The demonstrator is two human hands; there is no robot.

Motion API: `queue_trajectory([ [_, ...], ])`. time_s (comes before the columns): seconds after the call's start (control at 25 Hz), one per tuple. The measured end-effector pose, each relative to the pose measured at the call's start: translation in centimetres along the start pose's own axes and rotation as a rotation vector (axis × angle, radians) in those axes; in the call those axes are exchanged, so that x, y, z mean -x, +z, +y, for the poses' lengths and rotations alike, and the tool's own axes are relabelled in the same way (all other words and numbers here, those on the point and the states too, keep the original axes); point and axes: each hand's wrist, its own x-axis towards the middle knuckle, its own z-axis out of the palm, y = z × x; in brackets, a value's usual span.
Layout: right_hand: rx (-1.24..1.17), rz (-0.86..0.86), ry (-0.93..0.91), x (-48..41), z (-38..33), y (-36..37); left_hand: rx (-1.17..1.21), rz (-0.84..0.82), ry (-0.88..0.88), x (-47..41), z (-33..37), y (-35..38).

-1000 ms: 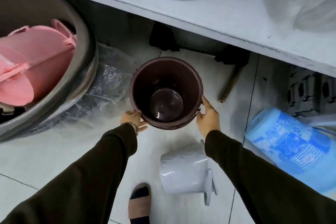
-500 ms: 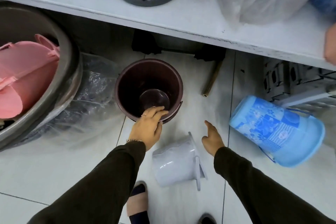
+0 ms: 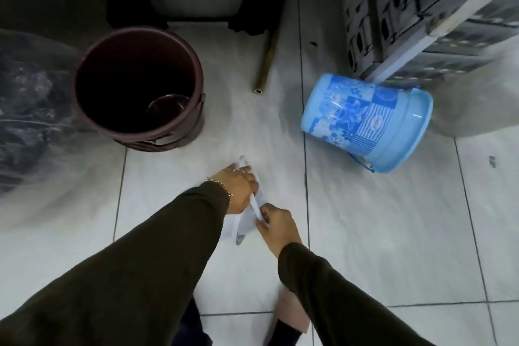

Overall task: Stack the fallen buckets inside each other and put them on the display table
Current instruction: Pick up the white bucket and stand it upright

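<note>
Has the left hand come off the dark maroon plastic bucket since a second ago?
Yes. The left hand has left the upright dark maroon plastic bucket and dropped nearer the feet, gripping the fallen white plastic bucket alongside the right hand.

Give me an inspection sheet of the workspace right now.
Surface: pale tiled floor, dark grout lines.
Job's things: dark brown plastic bucket upright; blue patterned plastic bucket on its side; white plastic bucket low, mostly hidden.
Clutter: brass-coloured tube; clear plastic wrap.
Grippers: left hand and right hand both grip the white bucket.
Cables: nothing seen.
Surroundings: grey perforated crates under a shelf.
</note>
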Motion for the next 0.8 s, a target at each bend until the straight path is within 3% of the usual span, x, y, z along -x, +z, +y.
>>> queue_trajectory([
  [0.16,0.369,0.175,-0.330,2.2,1.6,-2.7,-0.128,0.204,0.228,3.5,-0.4,-1.2],
  [0.28,0.617,0.159,-0.454,2.6,2.7,-3.6,-0.129,0.097,0.197,3.7,0.7,-0.4],
  [0.4,0.754,0.049,-0.410,2.4,4.9,-2.3,-0.109,0.015,0.103,3.2,2.2,2.2],
  [0.52,0.737,0.018,-0.386,2.8,7.1,-1.7,-0.203,-0.067,0.071,3.4,3.4,4.6],
  [0.64,0.622,0.006,-0.523,3.0,8.2,-4.0,-0.232,-0.086,0.050,3.7,4.0,4.2],
  [0.8,0.415,0.193,-0.475,2.8,7.9,-10.3,-0.211,-0.033,-0.003,2.6,4.5,-0.3],
])
